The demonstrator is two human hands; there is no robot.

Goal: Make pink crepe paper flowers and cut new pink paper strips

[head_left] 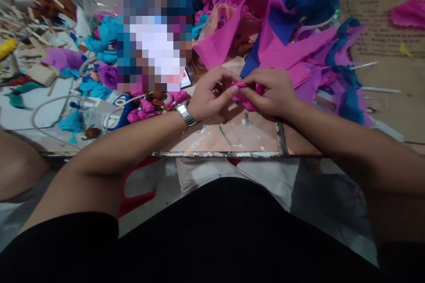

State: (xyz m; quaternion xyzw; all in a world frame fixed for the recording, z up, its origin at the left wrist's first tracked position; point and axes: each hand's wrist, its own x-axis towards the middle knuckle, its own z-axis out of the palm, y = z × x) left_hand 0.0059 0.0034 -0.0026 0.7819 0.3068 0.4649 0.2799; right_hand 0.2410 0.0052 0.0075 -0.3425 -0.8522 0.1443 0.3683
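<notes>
Just above the table's front half, my left hand [217, 90] pinches a small piece of pink crepe paper [247, 101] between thumb and fingers. My right hand [274, 90] grips the same piece from the other side, thumb tip close to the left one. The pink piece looks folded or gathered, and the fingers hide part of it. A metal watch [185, 113] is on my left wrist. Beyond the hands, long strips of pink crepe paper [282, 51] lie in a loose heap with a dark blue strip [252, 64].
Pink and brown paper flowers [146, 109] lie left of my hands, near a pixelated phone [187, 78]. A white cable [43, 106] loops at the left. Sticks and scraps [43, 22] crowd the far left. Cardboard with writing [381, 53] lies at right. A person's arm [16, 168] shows at the left edge.
</notes>
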